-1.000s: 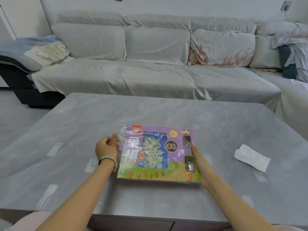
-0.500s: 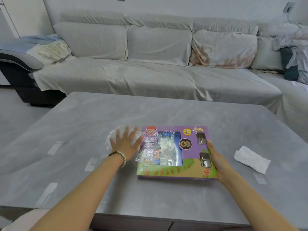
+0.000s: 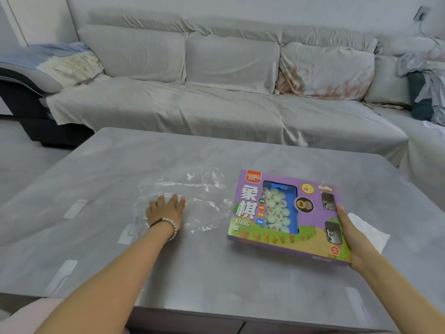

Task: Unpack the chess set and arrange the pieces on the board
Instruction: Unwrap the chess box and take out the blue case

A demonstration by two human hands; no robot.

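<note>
The right hand [image 3: 354,235] is holding its grip clamped on the right edge of the chess set box [image 3: 284,213], thumb on top, at the bench's [image 3: 216,273] right side. The left hand [image 3: 166,209], grip apart and fingers straight, is pressing flat on the clear wrap [image 3: 204,189]. Half a second ago the wrap was clinging to the box; now it is lying wholly beside it. The lid is showing "象棋", "XIANG QI" and "14+".

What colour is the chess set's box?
Mainly purple box, green along its near edge; head view.

Grey sofa [image 3: 216,92] behind grey table [image 3: 144,261], pale wall [image 3: 240,8].
</note>
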